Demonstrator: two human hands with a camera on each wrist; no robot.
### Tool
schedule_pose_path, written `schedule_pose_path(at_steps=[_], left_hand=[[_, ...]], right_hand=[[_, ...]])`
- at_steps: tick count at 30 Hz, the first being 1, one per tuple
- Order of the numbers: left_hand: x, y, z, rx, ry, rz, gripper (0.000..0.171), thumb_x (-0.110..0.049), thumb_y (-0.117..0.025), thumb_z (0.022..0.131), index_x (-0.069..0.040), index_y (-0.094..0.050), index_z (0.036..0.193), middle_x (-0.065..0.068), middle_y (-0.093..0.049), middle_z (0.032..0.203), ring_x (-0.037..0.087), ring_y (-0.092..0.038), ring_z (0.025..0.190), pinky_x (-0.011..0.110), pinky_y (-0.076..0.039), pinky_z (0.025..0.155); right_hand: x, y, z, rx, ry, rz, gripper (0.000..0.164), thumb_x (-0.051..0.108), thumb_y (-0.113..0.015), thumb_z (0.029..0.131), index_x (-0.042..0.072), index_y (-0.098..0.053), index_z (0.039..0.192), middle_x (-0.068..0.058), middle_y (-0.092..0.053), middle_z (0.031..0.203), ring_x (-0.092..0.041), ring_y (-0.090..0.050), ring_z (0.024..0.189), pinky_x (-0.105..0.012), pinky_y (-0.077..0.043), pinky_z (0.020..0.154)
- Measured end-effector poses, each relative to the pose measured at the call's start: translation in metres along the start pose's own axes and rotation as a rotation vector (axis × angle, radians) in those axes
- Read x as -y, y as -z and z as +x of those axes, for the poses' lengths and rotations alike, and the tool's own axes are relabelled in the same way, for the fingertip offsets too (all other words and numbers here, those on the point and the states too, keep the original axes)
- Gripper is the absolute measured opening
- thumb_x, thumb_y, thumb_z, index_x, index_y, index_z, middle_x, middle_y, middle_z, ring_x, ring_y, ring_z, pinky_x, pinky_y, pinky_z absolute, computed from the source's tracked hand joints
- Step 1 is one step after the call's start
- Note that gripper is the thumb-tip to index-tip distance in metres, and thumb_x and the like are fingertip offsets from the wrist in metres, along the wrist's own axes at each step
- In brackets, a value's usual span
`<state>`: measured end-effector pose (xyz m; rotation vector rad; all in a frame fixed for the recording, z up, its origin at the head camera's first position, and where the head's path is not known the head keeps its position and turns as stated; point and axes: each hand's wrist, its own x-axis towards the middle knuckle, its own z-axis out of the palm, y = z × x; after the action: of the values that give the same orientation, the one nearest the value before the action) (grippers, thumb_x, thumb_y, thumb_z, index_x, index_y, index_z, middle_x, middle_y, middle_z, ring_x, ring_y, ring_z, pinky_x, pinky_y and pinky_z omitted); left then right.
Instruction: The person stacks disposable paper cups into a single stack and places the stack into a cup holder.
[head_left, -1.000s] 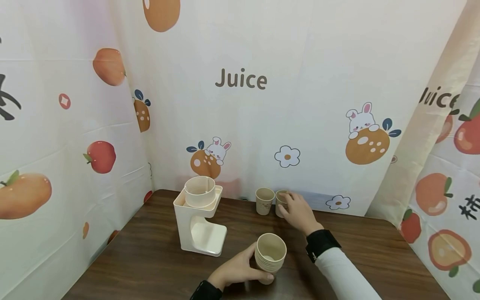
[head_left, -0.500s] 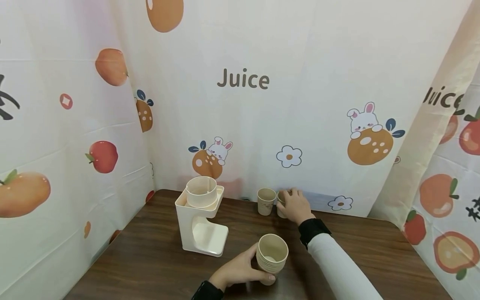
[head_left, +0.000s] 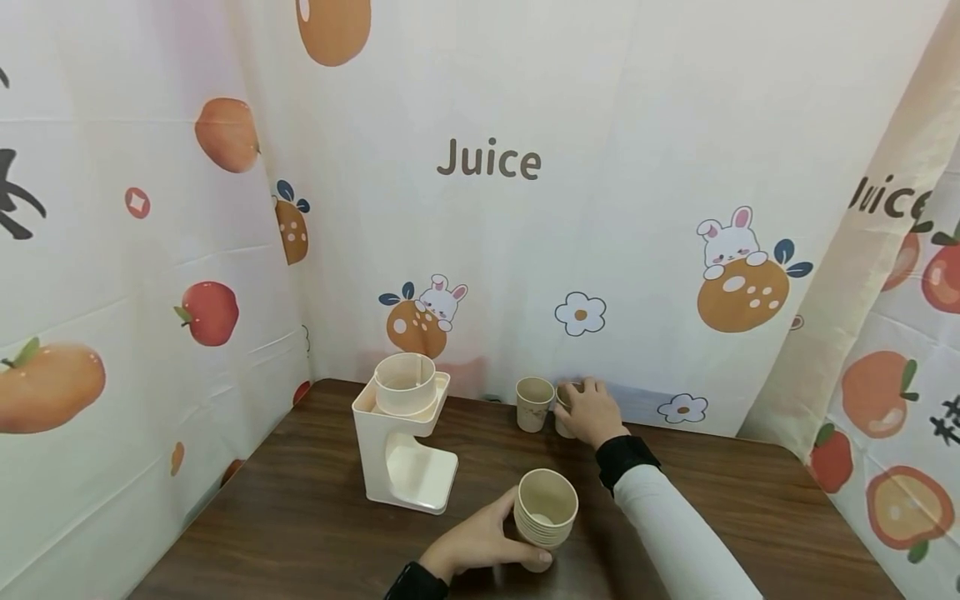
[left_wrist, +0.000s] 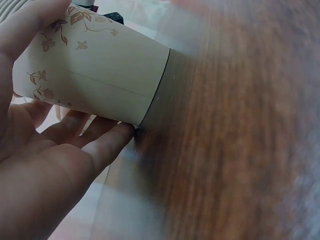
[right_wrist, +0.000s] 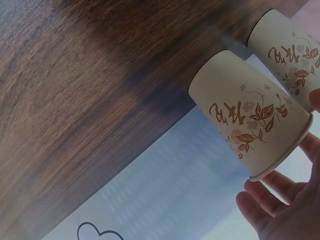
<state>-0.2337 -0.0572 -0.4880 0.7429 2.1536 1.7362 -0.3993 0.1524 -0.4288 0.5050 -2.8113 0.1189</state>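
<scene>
My left hand (head_left: pixel 480 537) grips a stack of nested beige paper cups (head_left: pixel 546 500) at the front middle of the table. In the left wrist view, its thumb and fingers lie round a flower-printed cup wall (left_wrist: pixel 95 65), with the base at the tabletop. At the back, my right hand (head_left: pixel 592 412) holds a single upright paper cup (right_wrist: pixel 250 120) near its rim. The right thumb and fingers curl about that rim, partly outside the right wrist view. Just left of it stands another paper cup (head_left: pixel 533 404), which the right hand does not hold.
A cream stand with a round, open-topped holder (head_left: pixel 405 383) and a flat foot stands at the left of the brown wooden table (head_left: pixel 300 517). A printed curtain (head_left: pixel 495 233) hangs right behind the two back cups and along both sides.
My right hand has moved slightly left and forward, and its fingers have closed round the right back cup. The left hand keeps its grip on the stack. The head view has shifted slightly.
</scene>
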Motion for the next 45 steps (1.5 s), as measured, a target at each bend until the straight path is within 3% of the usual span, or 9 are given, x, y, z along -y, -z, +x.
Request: schedule_pose_path(at_steps=[11, 24, 31, 37, 45], left_hand=[[-0.003, 0.001, 0.001, -0.001, -0.003, -0.004, 0.082, -0.028, -0.079, 0.073, -0.043, -0.030, 0.139, -0.008, -0.050, 0.132, 0.013, -0.038, 0.124, 0.054, -0.027, 0.103], [-0.002, 0.001, 0.000, -0.007, -0.010, 0.014, 0.082, -0.031, -0.078, 0.073, -0.043, -0.030, 0.139, -0.006, -0.049, 0.133, 0.014, -0.037, 0.125, 0.055, -0.027, 0.103], [-0.002, 0.001, -0.001, -0.010, 0.007, 0.007, 0.083, -0.031, -0.078, 0.074, -0.044, -0.030, 0.139, -0.007, -0.049, 0.133, 0.014, -0.037, 0.125, 0.059, -0.026, 0.103], [-0.002, -0.001, -0.001, -0.011, 0.002, 0.011, 0.083, -0.031, -0.078, 0.073, -0.043, -0.029, 0.139, -0.005, -0.049, 0.134, 0.015, -0.038, 0.125, 0.057, -0.028, 0.103], [-0.003, -0.001, -0.001, -0.007, 0.013, 0.008, 0.084, -0.031, -0.078, 0.073, -0.044, -0.028, 0.140, -0.007, -0.047, 0.135, 0.015, -0.036, 0.126, 0.059, -0.027, 0.103]], right_hand=[[-0.006, 0.002, 0.002, -0.002, 0.019, 0.008, 0.046, 0.042, -0.054, 0.090, 0.011, -0.056, 0.123, -0.023, -0.055, 0.117, -0.042, -0.045, 0.109, -0.058, -0.042, 0.088], [-0.005, 0.014, -0.010, 0.127, 0.023, 0.103, 0.044, 0.045, -0.059, 0.088, 0.018, -0.056, 0.123, -0.025, -0.051, 0.119, -0.043, -0.044, 0.108, -0.060, -0.047, 0.080], [-0.005, 0.023, -0.024, 0.156, 0.065, 0.149, 0.039, 0.045, -0.062, 0.086, 0.023, -0.058, 0.119, -0.019, -0.051, 0.113, -0.039, -0.045, 0.103, -0.056, -0.047, 0.078], [-0.005, 0.028, -0.041, 0.194, 0.066, 0.189, 0.037, 0.043, -0.062, 0.087, 0.025, -0.056, 0.119, -0.018, -0.050, 0.121, -0.040, -0.044, 0.106, -0.056, -0.045, 0.081], [0.000, 0.033, -0.065, 0.128, 0.093, 0.204, 0.032, 0.038, -0.063, 0.088, 0.024, -0.060, 0.117, -0.017, -0.055, 0.121, -0.040, -0.044, 0.105, -0.055, -0.047, 0.079]])
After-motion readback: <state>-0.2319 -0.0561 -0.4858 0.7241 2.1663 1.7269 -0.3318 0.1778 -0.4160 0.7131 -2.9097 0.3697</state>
